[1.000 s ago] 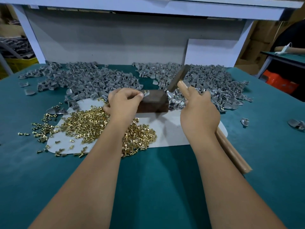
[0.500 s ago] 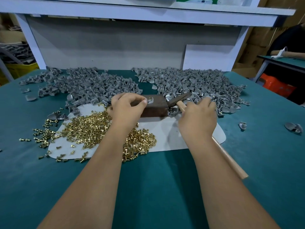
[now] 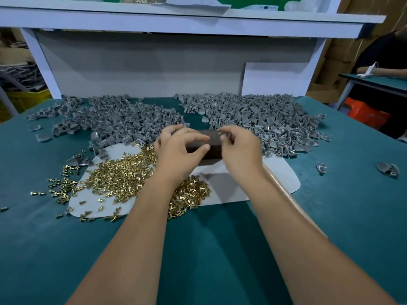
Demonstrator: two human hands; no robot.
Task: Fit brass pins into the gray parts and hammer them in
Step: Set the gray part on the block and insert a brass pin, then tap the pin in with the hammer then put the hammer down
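Two bare forearms are reaching forward over the green surface (image 3: 220, 249). Beside the right forearm the wooden hammer handle (image 3: 284, 190) is lying flat, partly hidden under the arm. A heap of brass pins (image 3: 123, 175) is spreading over a pale sheet (image 3: 284, 177), with some pins scattered onto the green cloth to the left.

Further on, the left hand (image 3: 178, 150) is resting on the dark block (image 3: 212, 143), its fingers curled around the near end of it. The right hand (image 3: 239, 148) is at the far right corner of the block, its fingers (image 3: 224, 132) pinching a small gray part (image 3: 221, 131); motion blur is hiding the details.

Behind the hands, two wide heaps of gray parts (image 3: 259, 119) are covering the back of the surface, and a few loose ones are lying far to the right. A white shelf frame (image 3: 176, 25) is standing behind them.
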